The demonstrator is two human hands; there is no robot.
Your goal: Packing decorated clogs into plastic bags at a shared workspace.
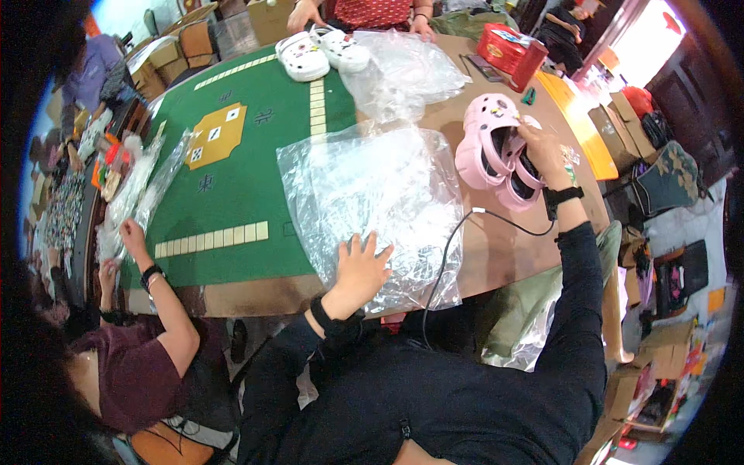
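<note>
My left hand lies with its fingers spread on a clear plastic bag, which is spread flat near the table's front edge. At the right, my right hand grips a pair of pink clogs with small charms on the toes. The two clogs are side by side, their heel straps toward me; my fingers hide part of the farther right one. Close to the clogs, a black cable runs across the table and over the front edge.
Across the table, a person's hand is at white clogs beside another clear bag. At left, a co-worker's hand handles clear plastic. Rows of tiles lie on the green mat. A red package stands far right.
</note>
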